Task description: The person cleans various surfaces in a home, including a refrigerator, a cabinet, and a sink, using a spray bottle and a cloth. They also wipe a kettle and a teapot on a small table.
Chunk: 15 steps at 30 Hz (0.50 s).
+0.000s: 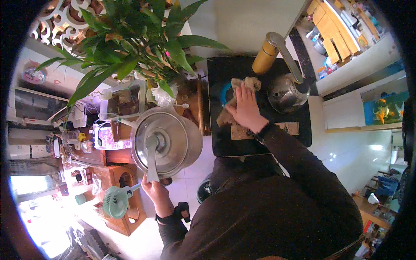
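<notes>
My left hand (155, 191) grips the long handle of a lidded pot (191, 143), which is lifted to the left of a black cooktop (227, 146). The pot's clear glass lid (172, 136) has a grey handle. My right hand (246, 107) presses flat, palm down, on a crumpled beige cloth (239, 85) on the cooktop. A blue ring (224, 94) shows partly beside the cloth. To the right of my right hand stands a metal kettle (286, 97). A control strip (289, 128) lies partly under my right wrist.
A yellow-brown vacuum flask or jug (264, 58) with a grey handle stands at the cooktop's back. A leafy green plant (130, 48) spreads over the upper left. A green fan (115, 202) stands at lower left, and a fish tank (386, 107) is at far right.
</notes>
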Available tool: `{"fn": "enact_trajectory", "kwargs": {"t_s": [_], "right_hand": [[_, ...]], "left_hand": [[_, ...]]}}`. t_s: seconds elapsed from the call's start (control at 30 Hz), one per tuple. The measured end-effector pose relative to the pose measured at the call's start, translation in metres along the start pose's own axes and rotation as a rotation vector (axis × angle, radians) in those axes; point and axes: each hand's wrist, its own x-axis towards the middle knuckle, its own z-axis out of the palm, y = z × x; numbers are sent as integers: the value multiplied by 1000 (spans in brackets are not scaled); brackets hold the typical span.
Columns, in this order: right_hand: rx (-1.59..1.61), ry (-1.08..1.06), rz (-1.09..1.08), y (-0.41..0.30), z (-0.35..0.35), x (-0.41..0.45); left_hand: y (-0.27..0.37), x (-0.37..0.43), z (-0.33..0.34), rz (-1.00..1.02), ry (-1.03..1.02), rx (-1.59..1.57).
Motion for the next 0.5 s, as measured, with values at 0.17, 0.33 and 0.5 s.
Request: {"fn": "enact_trajectory", "kwargs": {"t_s": [0.17, 0.33, 0.5], "right_hand": [[-135, 74, -35, 8, 27, 64], [-277, 51, 39, 44, 20, 124], [-310, 93, 216, 21, 24, 121]], "left_hand": [[-4, -8, -13, 27, 131, 40], [4, -11, -23, -94, 48, -2], [-9, -9, -40, -24, -42, 29]]}}
